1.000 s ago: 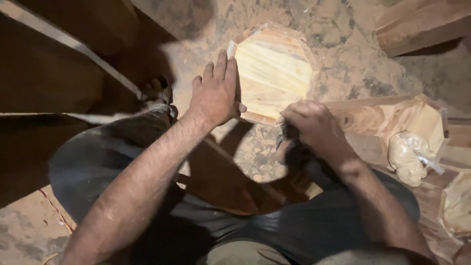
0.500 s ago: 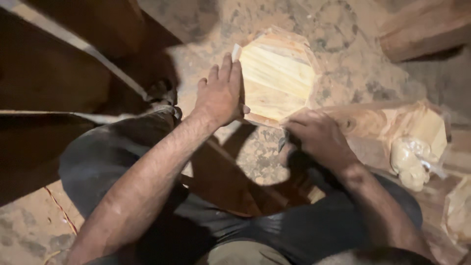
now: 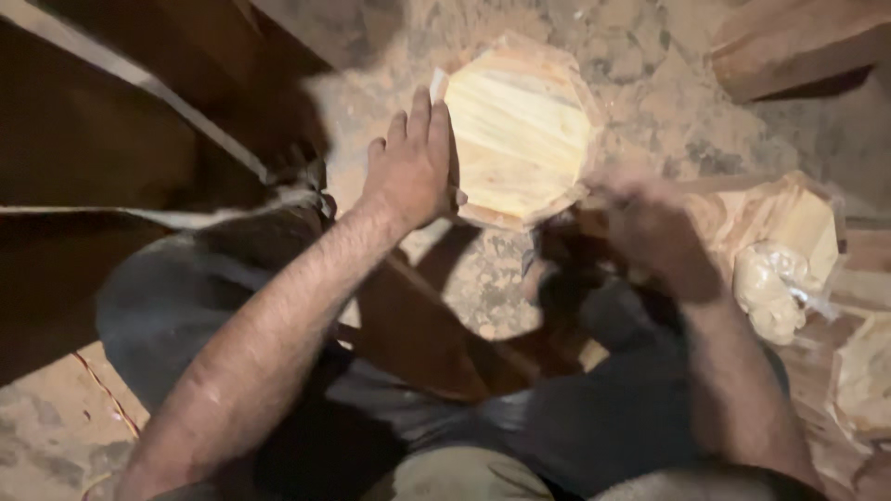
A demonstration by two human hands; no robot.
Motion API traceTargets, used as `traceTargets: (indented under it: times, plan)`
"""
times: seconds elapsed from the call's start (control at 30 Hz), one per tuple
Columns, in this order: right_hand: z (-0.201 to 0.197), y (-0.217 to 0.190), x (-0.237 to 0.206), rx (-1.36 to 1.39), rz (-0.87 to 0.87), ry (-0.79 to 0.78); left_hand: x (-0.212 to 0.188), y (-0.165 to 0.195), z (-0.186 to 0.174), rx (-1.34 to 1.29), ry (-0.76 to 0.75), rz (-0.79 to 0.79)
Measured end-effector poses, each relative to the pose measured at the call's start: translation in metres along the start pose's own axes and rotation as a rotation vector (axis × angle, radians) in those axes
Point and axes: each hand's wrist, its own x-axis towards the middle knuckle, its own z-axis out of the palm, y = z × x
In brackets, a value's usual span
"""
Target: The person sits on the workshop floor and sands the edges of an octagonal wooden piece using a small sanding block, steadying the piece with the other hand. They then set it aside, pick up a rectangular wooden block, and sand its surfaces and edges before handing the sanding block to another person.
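The wooden block (image 3: 520, 130) — pale, many-sided, with a flat sawn face showing straight grain — is standing on the dusty floor (image 3: 650, 83), just ahead of the person's knees. The left hand (image 3: 408, 167) is lying flat against the block's left edge, fingers together and stretched out, bracing it rather than closing around it. The right hand (image 3: 650, 232) is working at the block's lower right corner; it is blurred, so I cannot tell whether it is closed on a tool or on nothing.

The block looks stiff and solid, probably fairly heavy, not fragile, though its cut corners look sharp and the face may be splintery. The flat side facets — opposite each other — seem the best places to take hold, since the smooth top offers little grip.

To the right, more cut wood pieces (image 3: 789, 223) are lying beside a crumpled clear plastic bag (image 3: 766, 288).
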Motion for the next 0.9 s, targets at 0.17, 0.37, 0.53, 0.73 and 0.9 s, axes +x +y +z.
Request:
traceTargets:
  times: [0.17, 0.37, 0.53, 0.73, 0.9]
  plan:
    - [0.004, 0.024, 0.008, 0.078, 0.324, 0.025, 0.001, -0.001, 0.001, -0.011, -0.007, 0.011]
    - [0.032, 0.037, 0.006, -0.330, -0.075, 0.254, 0.002, -0.003, 0.001, -0.011, -0.033, 0.017]
    - [0.046, 0.040, 0.001, -0.514, -0.196, 0.328, 0.003, -0.001, 0.002, 0.001, -0.019, 0.027]
    - [0.053, 0.035, 0.002, -0.540, -0.134, 0.290, 0.003, -0.001, 0.004, 0.017, -0.003, 0.034]
    - [0.058, 0.023, 0.005, -0.765, -0.207, 0.057, 0.004, -0.001, 0.004, -0.005, 0.008, 0.035]
